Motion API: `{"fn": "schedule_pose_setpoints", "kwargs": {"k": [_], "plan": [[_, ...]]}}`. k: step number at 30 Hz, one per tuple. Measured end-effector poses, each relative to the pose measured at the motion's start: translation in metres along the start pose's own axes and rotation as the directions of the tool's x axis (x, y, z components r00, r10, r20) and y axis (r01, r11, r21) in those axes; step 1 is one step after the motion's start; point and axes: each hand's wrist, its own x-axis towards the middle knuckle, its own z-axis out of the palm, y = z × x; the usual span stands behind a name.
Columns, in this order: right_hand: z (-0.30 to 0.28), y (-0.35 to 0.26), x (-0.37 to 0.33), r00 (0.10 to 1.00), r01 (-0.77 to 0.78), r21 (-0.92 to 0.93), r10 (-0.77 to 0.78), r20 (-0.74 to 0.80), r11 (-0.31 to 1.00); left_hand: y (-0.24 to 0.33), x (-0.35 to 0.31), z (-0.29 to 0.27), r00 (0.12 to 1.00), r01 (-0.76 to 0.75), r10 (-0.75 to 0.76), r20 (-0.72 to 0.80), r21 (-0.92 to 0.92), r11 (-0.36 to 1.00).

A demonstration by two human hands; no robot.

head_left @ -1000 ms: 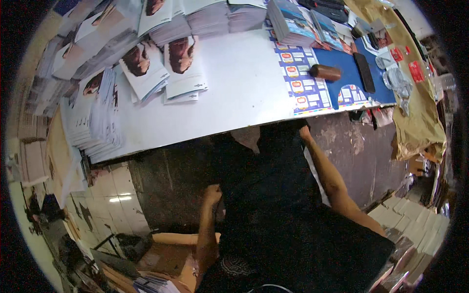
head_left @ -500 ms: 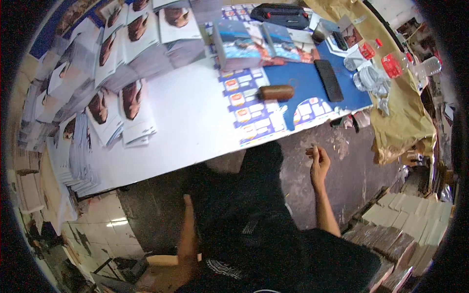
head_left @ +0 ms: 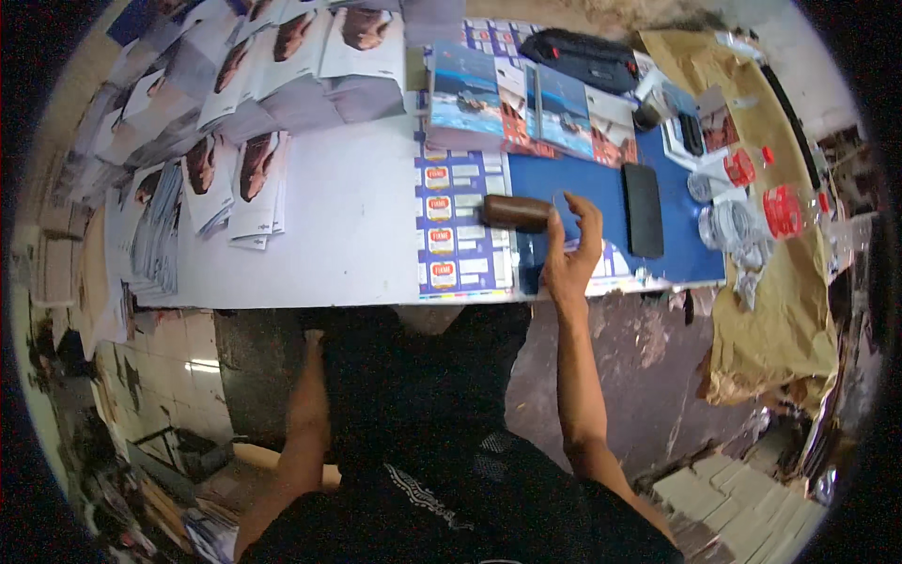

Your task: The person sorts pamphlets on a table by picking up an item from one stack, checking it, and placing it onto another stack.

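Observation:
My right hand [head_left: 575,252] is over the front part of the table, its thumb and fingers apart and slightly curled, with nothing seen in them. The thumb lies by the right end of a brown, rounded cylinder-like object [head_left: 515,212]; I cannot tell whether they touch. A thin loop shows at that end. To the right of the hand lies a black phone-like slab [head_left: 643,211]. My left hand [head_left: 315,334] hangs low by the table's front edge, blurred and dark, with its fingers not visible.
Stacks of printed booklets [head_left: 362,56] fill the table's left and back. Blue-covered booklets [head_left: 465,89] lie behind the brown object. At the right are a black pouch [head_left: 583,61], plastic bottles [head_left: 785,211] and brown paper [head_left: 766,329]. Pale paper stacks [head_left: 742,503] stand low at right.
My right hand has risen from below the table's edge to beside the brown object. My left arm has shifted slightly, and the whole view has turned and moved.

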Motion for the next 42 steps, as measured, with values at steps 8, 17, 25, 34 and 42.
{"fn": "schedule_pose_setpoints", "kwargs": {"k": [8, 17, 25, 34, 42], "plan": [[-0.007, -0.003, 0.025, 0.981, 0.155, -0.039, -0.149, 0.125, 0.987, -0.013, -0.046, -0.025, 0.999, 0.032, -0.032, 0.004, -0.024, 0.999], [0.028, 0.081, 0.16, 0.779, 0.48, -0.325, -0.226, 0.584, 0.815, -0.204, -0.065, -0.013, 0.948, -0.283, 0.252, -0.196, -0.153, 0.947], [0.026, 0.083, 0.14, 0.713, 0.514, -0.301, -0.204, 0.671, 0.804, -0.001, -0.099, -0.086, 0.636, -0.527, 0.366, -0.68, -0.037, 0.849], [0.032, 0.072, 0.128, 0.766, 0.498, -0.54, -0.053, 0.641, 0.678, 0.175, -0.081, -0.134, 0.205, -0.973, 0.462, -0.863, -0.232, 0.0], [-0.006, 0.085, 0.135, 0.707, 0.707, -0.455, -0.516, 0.484, 0.541, 0.189, -0.102, -0.104, 0.345, -0.899, 0.594, -0.727, -0.438, -0.014]]}}
